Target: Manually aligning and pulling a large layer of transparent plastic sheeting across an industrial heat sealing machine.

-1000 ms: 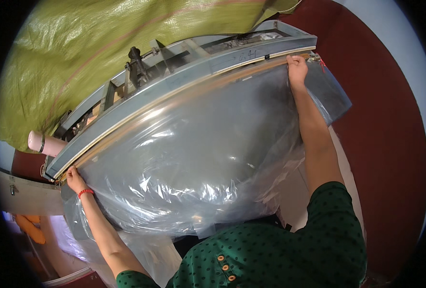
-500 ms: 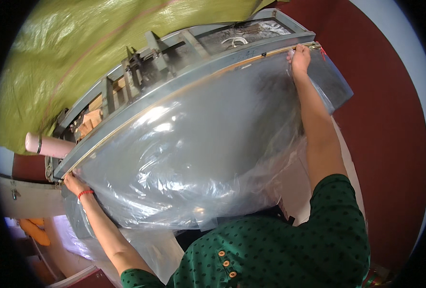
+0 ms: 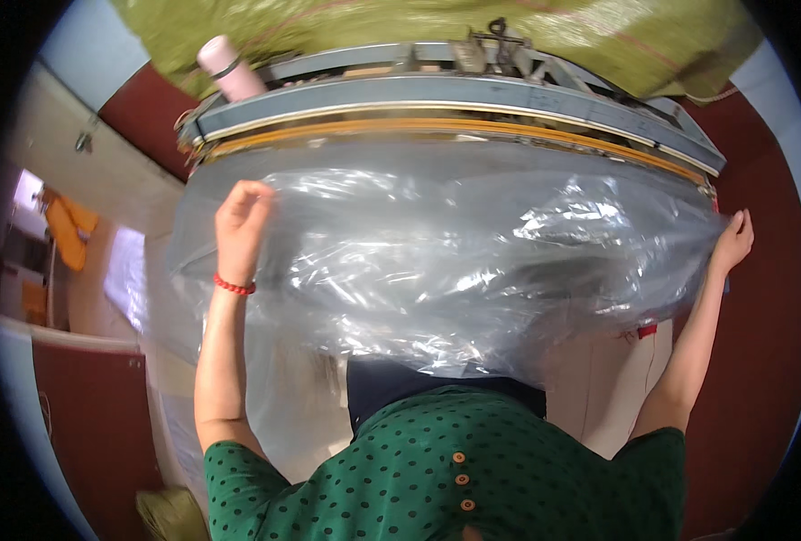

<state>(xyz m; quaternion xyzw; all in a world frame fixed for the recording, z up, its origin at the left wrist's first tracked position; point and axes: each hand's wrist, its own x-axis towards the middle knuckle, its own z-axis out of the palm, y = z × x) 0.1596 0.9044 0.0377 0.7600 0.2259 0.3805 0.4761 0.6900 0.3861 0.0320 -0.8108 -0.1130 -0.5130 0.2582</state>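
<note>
A large, clear plastic sheet spreads in front of me, glossy and creased, its near part hanging toward my waist. My right hand is closed on the sheet's right edge, where folds run into the fingers. Over the left part of the sheet, my left hand is raised with fingers pinched together; it seems to hold the film, though the fingertips hide the exact grip. Beyond the sheet runs a long grey metal frame, with an orange strip along its near side.
A pink bottle with a dark band leans at the frame's far left. Dark metal clamp parts rise behind the frame. Yellow-green woven sheeting covers the back. A dark red wall stands right; a pale door is at left.
My view has turned, so the frame lies nearly level. Both hands have come away from the frame's near edge toward me. The orange strip now shows more plainly.
</note>
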